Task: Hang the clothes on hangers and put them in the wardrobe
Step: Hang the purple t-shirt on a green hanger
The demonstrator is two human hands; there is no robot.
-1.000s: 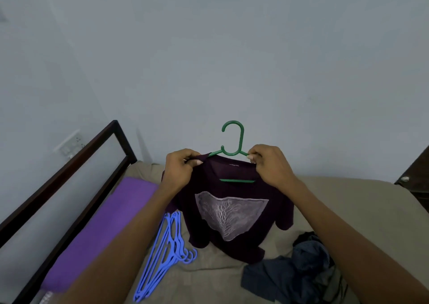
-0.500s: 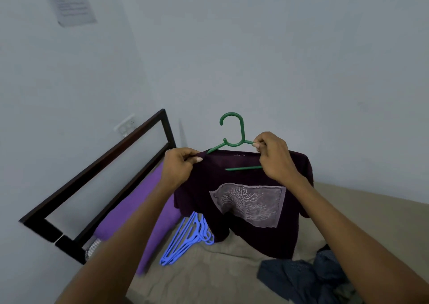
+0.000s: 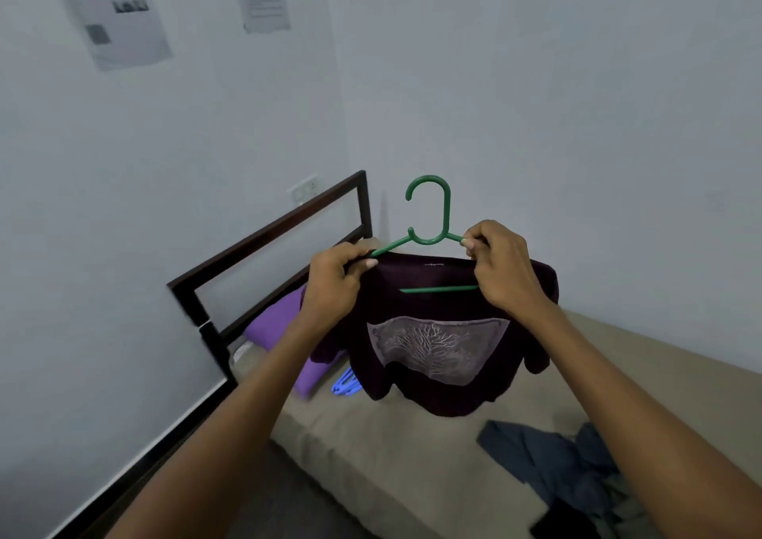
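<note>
A dark maroon T-shirt (image 3: 437, 373) with a pale tree print hangs on a green plastic hanger (image 3: 429, 213), held up in the air over the bed. My left hand (image 3: 334, 287) pinches the shirt's left shoulder over the hanger arm. My right hand (image 3: 501, 266) grips the right shoulder and the hanger arm beneath it. The hanger's hook points up and its lower bar shows through the neck opening. No wardrobe is in view.
A beige mattress (image 3: 412, 456) lies below, with a heap of dark blue-grey clothes (image 3: 569, 464) at the lower right. Blue hangers (image 3: 344, 384) and a purple pillow (image 3: 280, 324) lie by the dark bed frame (image 3: 264, 237). Papers (image 3: 115, 11) hang on the left wall.
The view has swung left and the shirt on its hanger has been lifted clear of the bed. Both hands keep the same hold on the shoulders.
</note>
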